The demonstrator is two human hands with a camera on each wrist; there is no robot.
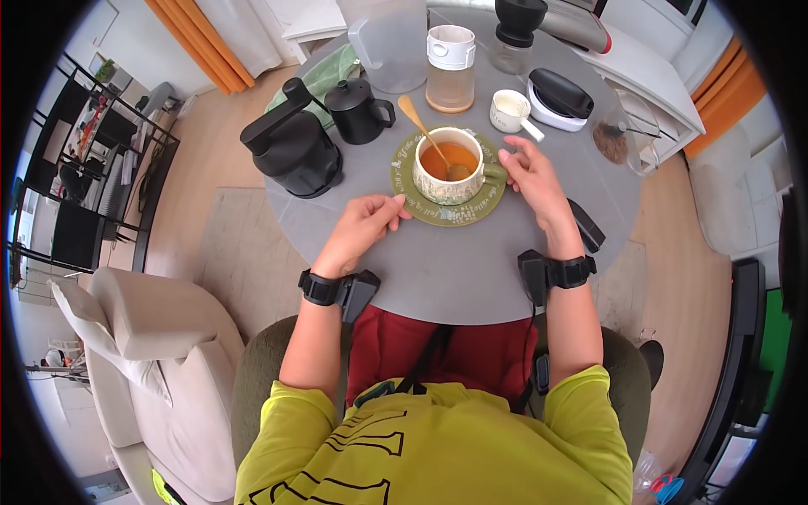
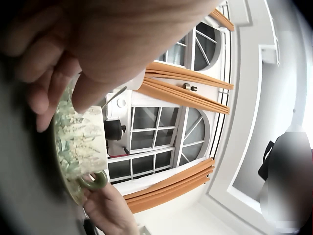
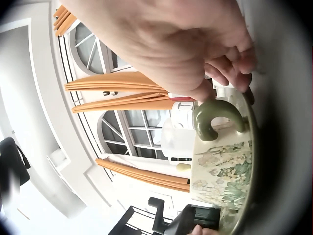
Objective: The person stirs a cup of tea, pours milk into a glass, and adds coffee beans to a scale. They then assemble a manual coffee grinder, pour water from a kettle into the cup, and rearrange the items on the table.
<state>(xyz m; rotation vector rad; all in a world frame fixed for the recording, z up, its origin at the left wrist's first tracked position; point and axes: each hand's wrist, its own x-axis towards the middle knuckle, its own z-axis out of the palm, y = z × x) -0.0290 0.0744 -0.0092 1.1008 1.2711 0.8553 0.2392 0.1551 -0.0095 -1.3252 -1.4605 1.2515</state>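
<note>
A cream floral cup (image 1: 449, 187) of amber liquid stands on a green saucer (image 1: 459, 215) with lettering round its rim. A spoon with a wooden-coloured handle (image 1: 412, 114) leans in the cup. My left hand (image 1: 366, 225) pinches the saucer's left front rim, its thumb reaching over the edge in the left wrist view. Beside the right rim, my right hand (image 1: 537, 181) has relaxed fingers, with the thumb close to the cup's green handle (image 3: 220, 110). The right wrist view shows its fingertips (image 3: 242, 81) right at the saucer's edge.
A black coffee grinder (image 1: 295, 151) and black pot (image 1: 358, 111) stand left on the grey round table (image 1: 421, 282). Behind the saucer are a clear jar with a white top (image 1: 451, 71) and a white measuring cup (image 1: 509, 111). A glass jug (image 1: 619, 139) stands right.
</note>
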